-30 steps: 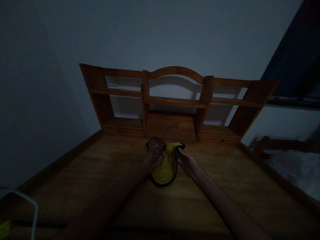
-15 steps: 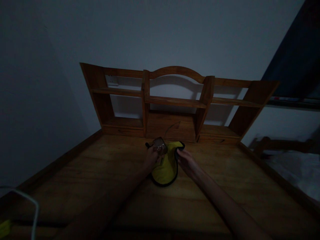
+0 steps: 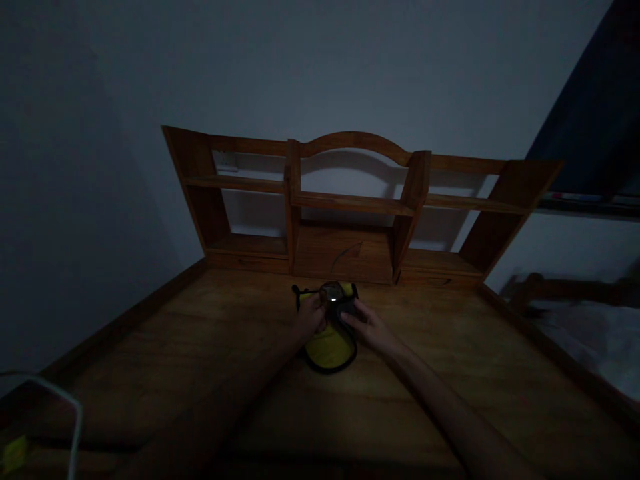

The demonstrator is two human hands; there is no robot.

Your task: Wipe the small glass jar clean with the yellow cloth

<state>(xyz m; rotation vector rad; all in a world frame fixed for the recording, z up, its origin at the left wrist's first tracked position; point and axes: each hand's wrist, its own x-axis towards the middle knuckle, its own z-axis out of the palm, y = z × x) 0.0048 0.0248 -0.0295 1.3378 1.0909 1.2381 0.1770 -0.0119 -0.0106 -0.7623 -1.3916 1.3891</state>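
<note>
A yellow, black-edged fabric piece (image 3: 327, 350) lies on the desk in front of me; a black cord or strap end sticks out at its upper left. My left hand (image 3: 311, 317) is closed on a shiny, brownish see-through thing (image 3: 332, 291), perhaps a lens, and holds it over the fabric. A bright glint shows on its surface. My right hand (image 3: 366, 323) pinches the fabric's black-edged right side and folds it up against the shiny thing. Dim light and my fingers hide the finer details.
A wooden shelf unit (image 3: 353, 203) with small drawers stands along the back of the wooden desk (image 3: 430, 393). At the lower left are a white cable (image 3: 75, 427) and a yellow object (image 3: 15, 455). Pale bedding (image 3: 595, 340) lies beyond the right edge.
My right hand has moved left, bringing the fabric's dark edge over toward the shiny thing. My left hand has shifted slightly right, and the shiny thing has tilted and sits lower.
</note>
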